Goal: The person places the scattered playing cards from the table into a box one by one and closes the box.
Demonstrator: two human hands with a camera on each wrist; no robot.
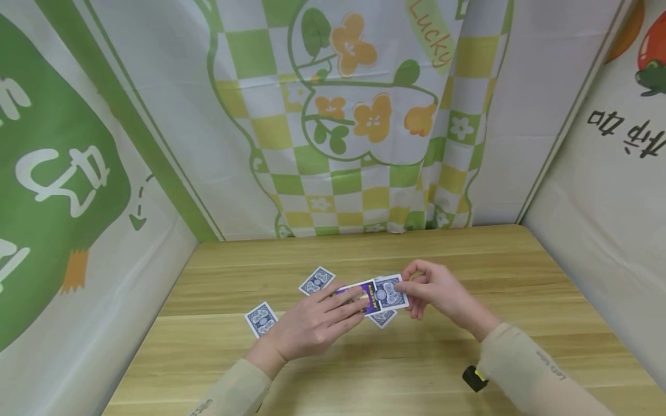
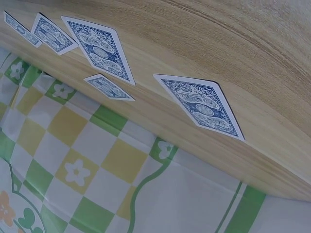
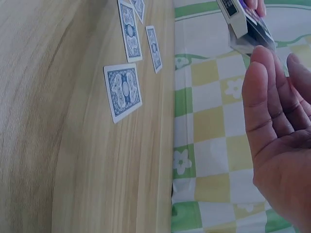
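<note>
My left hand (image 1: 317,323) grips a purple card box (image 1: 370,297) above the table, its fingers lying across the printed face. Blue-backed playing cards (image 1: 392,292) stick out of the box's right end. My right hand (image 1: 442,292) pinches these at their outer edge, thumb on top. In the right wrist view the box's white end (image 3: 238,24) shows beyond my right fingers (image 3: 265,92). Face down on the table lie several more cards, one at the left (image 1: 261,319), one farther back (image 1: 317,281) and one partly hidden below the box (image 1: 384,318).
The wooden table (image 1: 442,358) ends at a green and yellow checked curtain (image 1: 359,196). Printed cloth walls stand at both sides. A small black and yellow object (image 1: 474,378) shows beside my right sleeve (image 1: 525,364).
</note>
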